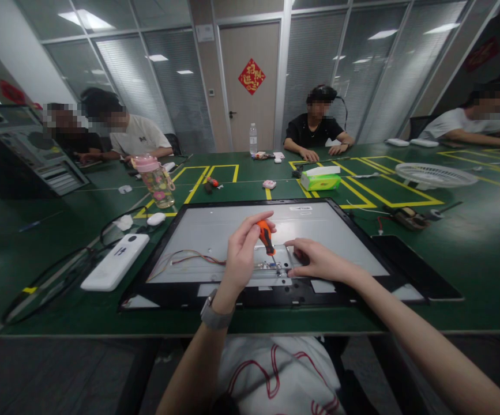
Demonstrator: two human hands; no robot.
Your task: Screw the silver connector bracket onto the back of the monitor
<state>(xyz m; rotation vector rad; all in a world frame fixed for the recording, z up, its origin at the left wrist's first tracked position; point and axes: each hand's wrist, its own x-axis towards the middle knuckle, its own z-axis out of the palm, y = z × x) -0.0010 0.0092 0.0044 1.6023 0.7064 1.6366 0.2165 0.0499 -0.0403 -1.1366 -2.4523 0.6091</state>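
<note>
A flat display panel (345, 236) with a black frame lies back side up on the table in front of me. My left hand (240, 253), with a watch on the wrist, is closed around the orange and black handle of a screwdriver (266, 235). The screwdriver stands tilted, its tip down at a small circuit board (271, 266) near the panel's lower middle. My right hand (319, 260) rests beside the board, thumb and forefinger apart at a metal plate (287, 256). Thin coloured wires (193, 256) run left from the board, partly behind my left hand.
On the left are a white power bank (115, 262), black cables (51, 294) and a pink-lidded bottle (154, 181). A tissue pack (321, 178), a fan grille (435, 174) and a black slab (418, 268) lie right. Several people sit around the table.
</note>
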